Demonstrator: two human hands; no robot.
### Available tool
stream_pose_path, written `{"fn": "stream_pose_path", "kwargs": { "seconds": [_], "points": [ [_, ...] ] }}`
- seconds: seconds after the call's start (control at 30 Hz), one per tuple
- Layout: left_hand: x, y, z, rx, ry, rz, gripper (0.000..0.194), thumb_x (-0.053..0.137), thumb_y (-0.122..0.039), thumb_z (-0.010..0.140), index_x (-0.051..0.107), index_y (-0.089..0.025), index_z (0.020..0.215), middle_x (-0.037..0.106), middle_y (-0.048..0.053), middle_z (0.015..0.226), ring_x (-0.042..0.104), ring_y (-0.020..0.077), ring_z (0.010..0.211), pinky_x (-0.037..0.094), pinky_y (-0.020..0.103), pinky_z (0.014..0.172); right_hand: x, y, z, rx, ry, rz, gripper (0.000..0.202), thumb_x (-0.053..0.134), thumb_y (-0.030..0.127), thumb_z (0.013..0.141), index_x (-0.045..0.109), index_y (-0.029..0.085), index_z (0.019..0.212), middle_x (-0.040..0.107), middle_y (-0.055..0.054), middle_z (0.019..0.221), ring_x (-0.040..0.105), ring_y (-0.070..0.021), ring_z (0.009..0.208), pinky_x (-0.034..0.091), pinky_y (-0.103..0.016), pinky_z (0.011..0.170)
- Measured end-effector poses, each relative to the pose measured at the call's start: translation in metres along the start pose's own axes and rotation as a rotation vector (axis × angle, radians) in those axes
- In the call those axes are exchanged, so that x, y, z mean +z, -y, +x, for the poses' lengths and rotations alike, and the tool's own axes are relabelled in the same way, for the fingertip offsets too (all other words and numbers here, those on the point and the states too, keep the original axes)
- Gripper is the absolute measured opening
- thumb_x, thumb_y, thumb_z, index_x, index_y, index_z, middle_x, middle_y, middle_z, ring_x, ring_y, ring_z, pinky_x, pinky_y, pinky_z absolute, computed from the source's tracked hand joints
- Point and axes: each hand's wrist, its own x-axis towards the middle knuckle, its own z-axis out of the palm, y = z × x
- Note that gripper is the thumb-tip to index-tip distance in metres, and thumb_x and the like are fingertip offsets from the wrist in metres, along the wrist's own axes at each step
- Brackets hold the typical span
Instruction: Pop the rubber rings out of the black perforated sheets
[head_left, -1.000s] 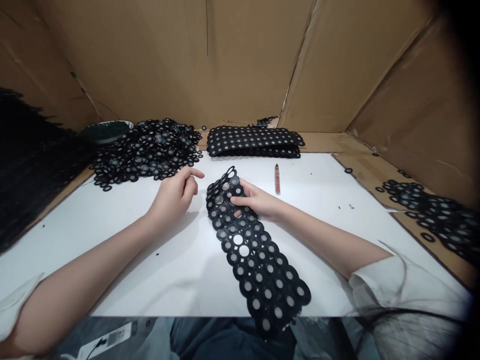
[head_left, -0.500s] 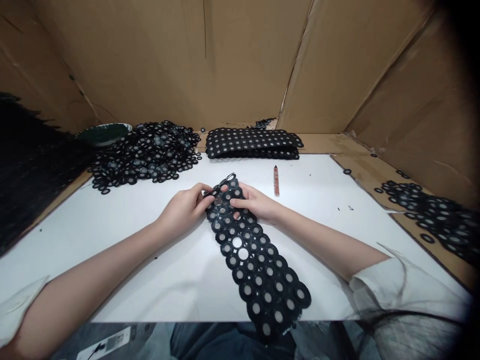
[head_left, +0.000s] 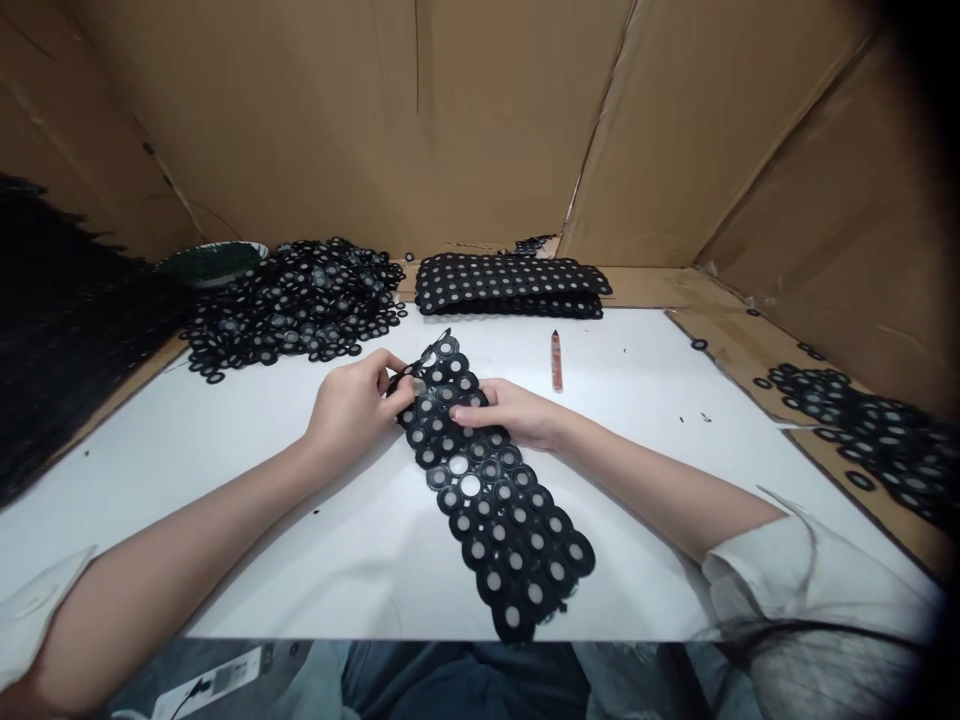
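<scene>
A long strip of joined black rings [head_left: 501,508] runs slantwise across the white table, its lower end near the front edge. Pale round centres show in most of the rings, and a few look open. With thumb and fingers, my left hand [head_left: 358,400] pinches the strip's upper left edge. Farther right, my right hand [head_left: 514,412] grips the strip, thumb on top and the other fingers hidden beneath it. The strip's upper end stands raised between the two hands.
Loose black rings form a heap [head_left: 300,300] at back left, beside a bowl of dark green bits [head_left: 214,262]. A folded ring mat [head_left: 510,285] lies at the back, with a pointed red stick [head_left: 556,362] before it. More rings [head_left: 877,430] lie right. Cardboard walls [head_left: 495,120] enclose the table.
The strip has shifted up and to the left, and its top end now shows flatter and more open. My left hand has moved slightly left; my right hand stays around the strip.
</scene>
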Motion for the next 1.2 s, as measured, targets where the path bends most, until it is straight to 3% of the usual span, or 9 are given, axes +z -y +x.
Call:
{"fn": "stream_pose_path", "kwargs": {
  "seconds": [0.13,0.23,0.3,0.4,0.47,0.6,0.7,1.0,1.2],
  "points": [
    [0.003,0.004,0.001,0.05,-0.014,0.073,0.022,0.041,-0.03,0.079,0.059,-0.019,0.073,0.053,-0.002,0.057,0.047,0.011,0.053,0.032,0.022,0.052,0.003,-0.001,0.0,-0.091,-0.05,-0.101,0.036,0.07,0.018,0.06,0.054,0.017,0.092,0.058,-0.002,0.09,0.055,-0.0134,0.082,0.042,-0.035,0.083],
    [0.002,0.005,0.001,0.089,-0.111,0.102,0.026,0.041,-0.034,0.081,0.06,-0.018,0.089,0.053,-0.002,0.057,0.047,0.0105,0.051,0.032,0.022,0.051,0.004,-0.004,0.002,-0.137,-0.109,-0.159,0.03,0.068,0.019,0.062,0.054,0.017,0.089,0.058,-0.002,0.089,0.055,-0.0141,0.081,0.042,-0.037,0.083],
    [0.0,0.006,0.0,0.192,-0.157,0.096,0.027,0.044,-0.037,0.081,0.06,-0.017,0.091,0.054,-0.002,0.058,0.047,0.0097,0.049,0.033,0.021,0.051,0.003,-0.005,0.003,-0.158,-0.144,-0.195,0.025,0.067,0.02,0.062,0.054,0.016,0.084,0.058,-0.001,0.086,0.055,-0.014,0.079,0.042,-0.036,0.081],
    [-0.002,0.007,-0.002,0.439,-0.034,0.081,0.029,0.051,-0.044,0.076,0.061,-0.018,0.08,0.059,-0.001,0.063,0.049,0.0092,0.051,0.035,0.021,0.052,0.003,-0.006,0.004,-0.19,-0.184,-0.217,0.024,0.068,0.021,0.061,0.054,0.016,0.079,0.057,0.0,0.083,0.054,-0.0133,0.078,0.041,-0.035,0.081],
    [-0.001,0.007,-0.003,0.502,0.084,0.064,0.034,0.052,-0.05,0.073,0.061,-0.018,0.083,0.06,-0.001,0.064,0.049,0.0094,0.05,0.035,0.021,0.052,0.003,-0.006,0.004,-0.19,-0.192,-0.18,0.025,0.069,0.022,0.06,0.054,0.016,0.079,0.057,0.0,0.083,0.053,-0.013,0.077,0.041,-0.034,0.08],
    [0.001,0.006,-0.002,0.392,0.241,-0.024,0.041,0.053,-0.054,0.07,0.06,-0.018,0.088,0.051,-0.004,0.056,0.045,0.0085,0.047,0.034,0.02,0.05,0.002,-0.009,0.005,-0.177,-0.186,-0.072,0.028,0.07,0.023,0.059,0.055,0.016,0.083,0.058,-0.001,0.084,0.054,-0.0128,0.077,0.042,-0.031,0.078],
    [0.001,0.004,-0.003,0.331,0.287,-0.056,0.039,0.054,-0.052,0.07,0.059,-0.017,0.088,0.046,-0.005,0.053,0.044,0.0078,0.046,0.033,0.019,0.049,0.001,-0.01,0.005,-0.174,-0.177,-0.043,0.027,0.069,0.022,0.06,0.056,0.016,0.083,0.058,-0.001,0.083,0.054,-0.0126,0.076,0.042,-0.031,0.077],
    [0.004,0.001,-0.009,0.332,0.222,-0.082,0.027,0.045,-0.041,0.08,0.058,-0.017,0.086,0.056,-0.003,0.059,0.049,0.0094,0.051,0.035,0.02,0.051,0.001,-0.008,0.004,-0.162,-0.154,0.008,0.027,0.067,0.021,0.064,0.056,0.017,0.088,0.058,-0.002,0.09,0.055,-0.0136,0.081,0.041,-0.032,0.082],
    [-0.003,0.006,0.001,0.24,0.224,-0.19,0.029,0.036,-0.036,0.084,0.059,-0.018,0.083,0.063,0.001,0.072,0.055,0.0118,0.063,0.039,0.021,0.058,-0.001,-0.008,0.004,-0.152,-0.162,0.006,0.029,0.067,0.022,0.064,0.055,0.018,0.089,0.058,-0.002,0.091,0.055,-0.0137,0.082,0.041,-0.032,0.081]
  ]
}}
